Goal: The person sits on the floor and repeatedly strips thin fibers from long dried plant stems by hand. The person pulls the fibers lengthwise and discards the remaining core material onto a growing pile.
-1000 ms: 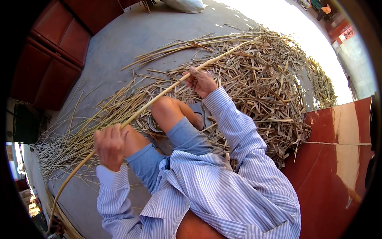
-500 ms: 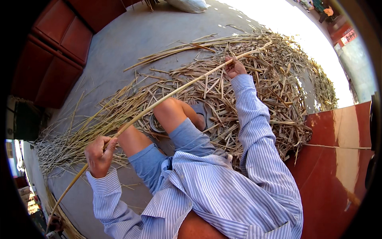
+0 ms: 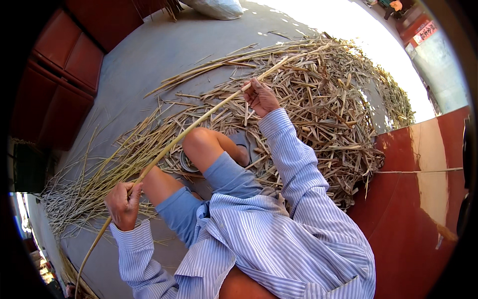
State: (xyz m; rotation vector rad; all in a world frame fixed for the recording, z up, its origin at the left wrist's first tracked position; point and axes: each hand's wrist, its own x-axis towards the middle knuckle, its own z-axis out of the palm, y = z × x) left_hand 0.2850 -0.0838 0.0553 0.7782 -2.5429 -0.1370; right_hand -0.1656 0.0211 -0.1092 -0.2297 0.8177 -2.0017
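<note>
A long pale yellow reed stalk slants across my lap, from the lower left up over the litter of dry husks. My left hand is closed around its lower part, thumb along the stalk. Higher up, my right hand pinches the same stalk between thumb and fingers. Beyond that hand the stalk's end lies over the heap of dry leaf husks. Below the left hand its thin tail bends down toward the lower left edge.
Slender stripped stalks lie in a spread bundle at the left, and more stalks lie beyond my knees. Dark red cabinets stand at far left. A red panel is on the right, and a pale sack at the back.
My right hand has moved down and left along the stalk, nearer my knees. My left hand has stayed about where it was on the stalk. The view has shifted slightly.
</note>
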